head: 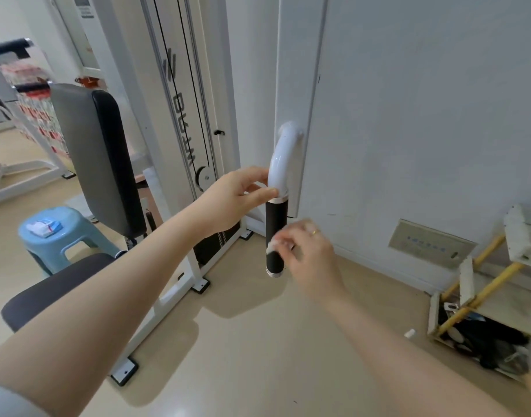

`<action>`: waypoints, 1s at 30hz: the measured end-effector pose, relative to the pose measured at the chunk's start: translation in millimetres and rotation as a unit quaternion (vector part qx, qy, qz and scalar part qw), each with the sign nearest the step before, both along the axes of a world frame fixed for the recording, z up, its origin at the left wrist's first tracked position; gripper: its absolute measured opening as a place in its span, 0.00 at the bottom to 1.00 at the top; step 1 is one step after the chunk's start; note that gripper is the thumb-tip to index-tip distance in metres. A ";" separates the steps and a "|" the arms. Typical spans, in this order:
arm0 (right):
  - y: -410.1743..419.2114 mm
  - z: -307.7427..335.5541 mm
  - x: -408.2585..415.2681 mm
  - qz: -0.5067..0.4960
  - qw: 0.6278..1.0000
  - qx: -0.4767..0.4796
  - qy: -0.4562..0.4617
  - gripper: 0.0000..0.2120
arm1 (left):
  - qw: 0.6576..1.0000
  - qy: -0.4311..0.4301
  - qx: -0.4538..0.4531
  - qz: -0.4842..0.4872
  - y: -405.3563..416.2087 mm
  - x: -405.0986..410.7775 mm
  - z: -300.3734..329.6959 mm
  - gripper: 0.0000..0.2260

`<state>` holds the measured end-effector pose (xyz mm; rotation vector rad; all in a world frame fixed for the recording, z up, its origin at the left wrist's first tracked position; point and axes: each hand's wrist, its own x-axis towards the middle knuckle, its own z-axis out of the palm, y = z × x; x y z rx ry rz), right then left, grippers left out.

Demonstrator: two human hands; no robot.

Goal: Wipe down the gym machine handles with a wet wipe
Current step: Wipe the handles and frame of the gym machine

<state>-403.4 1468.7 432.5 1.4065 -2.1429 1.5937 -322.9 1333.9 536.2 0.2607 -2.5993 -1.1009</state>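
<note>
A gym machine handle hangs in the middle of the view: a curved white tube [283,158] ending in a black grip [275,224] with silver end rings. My left hand [237,197] pinches the white tube just above the upper ring. My right hand [306,254] is closed around the lower part of the black grip, pressing a small white wet wipe [271,247] against it. The hand is motion-blurred and hides most of the wipe.
The white cable machine frame [180,115] with a grey and black seat back [98,158] stands to the left. A blue stool [62,233] holds a wipe packet [44,228]. A wooden rack [481,293] with clutter sits low right against the wall. A small white scrap [409,333] lies on the floor.
</note>
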 end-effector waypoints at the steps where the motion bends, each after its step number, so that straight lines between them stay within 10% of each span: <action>1: -2.7 13.4 -0.6 -0.020 0.999 -0.023 -0.041 0.07 | 1.000 0.001 0.001 0.001 -0.5 0.1 -0.4 0.08; 8: -12.3 11.7 5.4 -0.016 0.960 -0.079 -0.268 0.16 | 1.000 0.006 0.004 -0.001 2.3 -1.4 -2.6 0.08; 16: -18.3 30.5 -6.8 0.068 0.944 -0.084 -0.313 0.16 | 1.000 0.002 0.013 0.004 -0.4 1.7 -3.3 0.10; 21: -10.4 -35.7 2.6 0.033 0.915 0.063 -0.398 0.13 | 1.000 0.012 0.018 0.006 -1.3 1.9 -6.3 0.09; 30: -9.4 -44.8 -0.4 -0.018 0.955 0.073 -0.287 0.15 | 0.999 0.017 0.034 -0.008 -3.3 0.8 -4.1 0.09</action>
